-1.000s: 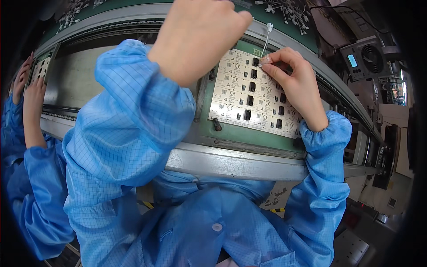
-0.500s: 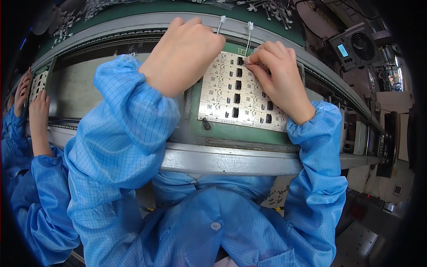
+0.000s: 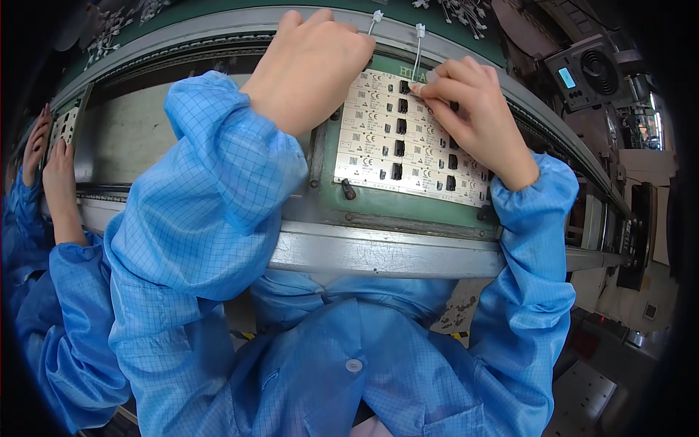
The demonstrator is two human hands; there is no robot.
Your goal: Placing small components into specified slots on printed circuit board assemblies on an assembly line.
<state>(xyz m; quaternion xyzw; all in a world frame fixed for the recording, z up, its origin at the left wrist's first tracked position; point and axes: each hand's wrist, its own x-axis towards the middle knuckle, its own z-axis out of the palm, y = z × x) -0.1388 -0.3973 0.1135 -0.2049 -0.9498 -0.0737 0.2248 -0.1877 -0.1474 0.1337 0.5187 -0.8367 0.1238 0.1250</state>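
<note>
A panel of pale circuit boards (image 3: 371, 135) with rows of black sockets lies on a green carrier plate (image 3: 349, 207). My right hand (image 3: 480, 113) pinches thumb and fingers together beside the topmost socket (image 3: 405, 87) of the left row. A thin cable (image 3: 417, 54) with a white plug at its upper end runs down to those fingertips. My left hand (image 3: 313, 69) is closed with its back toward me, over the panel's upper left corner. Another white plug (image 3: 376, 16) rises on its cable from behind that hand, which hides its fingertips and any grip.
A metal rail (image 3: 378, 251) crosses in front of me. Bundled white-plugged cables (image 3: 466, 14) lie on the green surface beyond. A grey device with a fan and lit screen (image 3: 582, 69) stands at right. Another person's hands (image 3: 60, 175) handle a similar panel at far left.
The panel appears farther right and slightly higher, and both hands have shifted with it. My right fingertips remain at the same top socket, and my left hand is still closed.
</note>
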